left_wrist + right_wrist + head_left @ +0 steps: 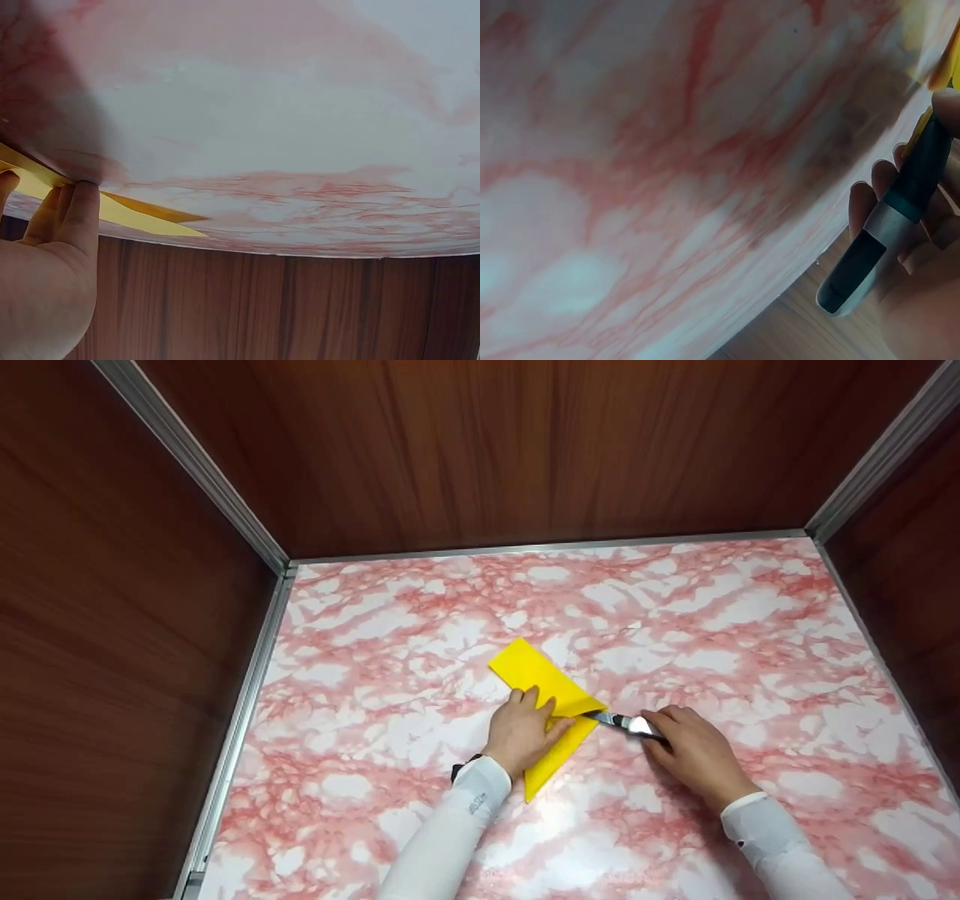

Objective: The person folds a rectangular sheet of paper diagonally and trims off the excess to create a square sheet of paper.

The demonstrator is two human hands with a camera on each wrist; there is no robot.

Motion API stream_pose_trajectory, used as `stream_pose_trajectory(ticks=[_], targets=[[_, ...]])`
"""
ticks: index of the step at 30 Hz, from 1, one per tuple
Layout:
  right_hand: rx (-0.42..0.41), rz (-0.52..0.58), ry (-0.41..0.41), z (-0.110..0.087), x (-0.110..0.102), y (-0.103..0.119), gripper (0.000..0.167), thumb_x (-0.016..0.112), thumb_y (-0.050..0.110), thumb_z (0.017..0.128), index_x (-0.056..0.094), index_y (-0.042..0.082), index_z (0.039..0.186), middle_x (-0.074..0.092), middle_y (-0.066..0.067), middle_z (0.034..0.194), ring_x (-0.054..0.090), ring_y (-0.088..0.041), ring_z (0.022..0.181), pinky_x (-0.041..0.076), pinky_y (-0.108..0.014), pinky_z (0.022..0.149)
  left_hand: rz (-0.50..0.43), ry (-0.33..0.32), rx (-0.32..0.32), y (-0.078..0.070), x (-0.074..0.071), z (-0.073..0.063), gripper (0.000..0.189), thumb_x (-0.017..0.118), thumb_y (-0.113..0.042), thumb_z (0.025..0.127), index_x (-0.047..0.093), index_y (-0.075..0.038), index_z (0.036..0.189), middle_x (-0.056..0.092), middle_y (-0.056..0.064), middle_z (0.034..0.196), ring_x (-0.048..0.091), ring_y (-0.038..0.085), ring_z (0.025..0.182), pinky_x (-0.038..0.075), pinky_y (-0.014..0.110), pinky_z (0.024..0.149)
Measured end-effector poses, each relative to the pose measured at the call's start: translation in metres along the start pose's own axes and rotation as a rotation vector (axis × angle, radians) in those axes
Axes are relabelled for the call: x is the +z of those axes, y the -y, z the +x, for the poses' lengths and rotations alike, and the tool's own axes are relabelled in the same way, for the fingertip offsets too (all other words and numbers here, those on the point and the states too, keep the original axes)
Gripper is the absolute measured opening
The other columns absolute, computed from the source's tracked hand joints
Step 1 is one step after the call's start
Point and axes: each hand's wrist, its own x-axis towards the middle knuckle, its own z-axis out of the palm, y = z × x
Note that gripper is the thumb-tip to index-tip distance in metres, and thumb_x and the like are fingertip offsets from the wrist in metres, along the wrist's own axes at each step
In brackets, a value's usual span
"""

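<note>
the paper (pixel 540 675) looks light and easily torn, best pinned beside its fold, the left hand (pixel 519 731) pressing it with fingers extended, the right hand (pixel 694 750) gripping the knife (pixel 624 722).

Paper (pixel 534 671) on table (pixel 360 690); knife (pixel 626 722) (at right)

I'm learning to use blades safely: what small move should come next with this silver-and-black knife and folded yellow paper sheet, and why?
I'd probably first slide the bare left hand a little away from the thin metal blade. The bare right hand grips the knife, whose blade enters the sheet at its right corner, pointing toward the left fingers.
</note>
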Motion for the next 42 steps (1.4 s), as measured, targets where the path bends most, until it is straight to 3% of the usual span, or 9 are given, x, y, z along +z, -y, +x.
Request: stream_pose_trajectory(ticks=[3, 6, 14, 21, 25, 30, 35, 42], targets=[[0.002, 0.0, -0.001, -0.001, 0.0, 0.0, 0.048, 0.075, 0.025, 0.085, 0.063, 0.01, 0.128, 0.06, -0.001, 0.105, 0.055, -0.02, 0.091, 0.047, -0.043, 0.077, -0.002, 0.028, 0.0, -0.002, 0.0, 0.0, 0.084, 0.01, -0.073, 0.092, 0.058, -0.021, 0.138, 0.049, 0.012, 0.14, 0.047, 0.029, 0.116, 0.046, 0.036, 0.092], [0.0, -0.003, 0.002, -0.003, -0.001, 0.001, 0.046, 0.075, 0.026, 0.085, 0.064, 0.012, 0.127, 0.061, 0.002, 0.103, 0.054, -0.017, 0.089, 0.048, -0.041, 0.076, 0.005, 0.04, -0.002, -0.003, 0.0, 0.0, 0.083, 0.009, -0.071, 0.093, 0.057, -0.02, 0.139, 0.048, 0.012, 0.141, 0.046, 0.029, 0.117, 0.044, 0.036, 0.094], [0.032, -0.017, 0.034, -0.002, -0.001, 0.004, 0.046, 0.073, 0.028, 0.086, 0.063, 0.01, 0.127, 0.061, 0.0, 0.104, 0.054, -0.019, 0.089, 0.048, -0.042, 0.076, 0.083, 0.019, -0.011, -0.009, 0.002, 0.001, 0.061, 0.032, -0.062, 0.098, 0.061, -0.017, 0.126, 0.05, 0.011, 0.13, 0.046, 0.027, 0.107, 0.043, 0.034, 0.09], [0.051, -0.033, 0.007, -0.003, 0.003, 0.003, 0.045, 0.073, 0.026, 0.085, 0.064, 0.008, 0.126, 0.061, -0.002, 0.102, 0.054, -0.021, 0.089, 0.048, -0.043, 0.074, 0.128, -0.004, -0.007, -0.015, 0.007, 0.0, 0.058, 0.048, -0.061, 0.094, 0.057, -0.014, 0.125, 0.042, 0.016, 0.146, 0.043, 0.028, 0.121, 0.033, 0.036, 0.105], [0.043, -0.036, -0.011, -0.003, 0.004, 0.004, 0.046, 0.075, 0.025, 0.084, 0.064, 0.008, 0.125, 0.06, -0.003, 0.101, 0.054, -0.022, 0.089, 0.048, -0.043, 0.072, 0.111, 0.016, -0.048, -0.019, 0.007, 0.001, 0.065, 0.043, -0.063, 0.095, 0.052, -0.012, 0.136, 0.04, 0.016, 0.148, 0.04, 0.029, 0.128, 0.03, 0.039, 0.109], [0.033, -0.035, -0.021, -0.004, 0.006, 0.004, 0.047, 0.076, 0.024, 0.083, 0.064, 0.007, 0.125, 0.061, -0.004, 0.101, 0.055, -0.023, 0.088, 0.049, -0.043, 0.072, 0.138, 0.056, -0.078, -0.022, 0.009, 0.001, 0.073, 0.036, -0.064, 0.096, 0.033, -0.018, 0.153, 0.036, 0.013, 0.151, 0.036, 0.028, 0.131, 0.027, 0.041, 0.11], [0.034, -0.039, -0.012, -0.004, 0.006, 0.005, 0.049, 0.076, 0.025, 0.084, 0.063, 0.008, 0.128, 0.06, -0.005, 0.103, 0.054, -0.023, 0.088, 0.049, -0.043, 0.072, 0.183, 0.092, -0.081, -0.022, 0.01, -0.001, 0.077, 0.034, -0.067, 0.095, 0.028, -0.019, 0.155, 0.03, 0.012, 0.155, 0.031, 0.027, 0.135, 0.024, 0.041, 0.112], [0.039, -0.044, -0.006, -0.005, 0.003, 0.005, 0.05, 0.075, 0.024, 0.085, 0.063, 0.009, 0.13, 0.057, -0.004, 0.101, 0.051, -0.022, 0.085, 0.048, -0.04, 0.068, 0.116, 0.153, -0.114, -0.024, 0.005, -0.002, 0.079, 0.034, -0.068, 0.094, 0.022, -0.021, 0.156, 0.012, 0.014, 0.161, 0.018, 0.028, 0.145, 0.019, 0.041, 0.115]])
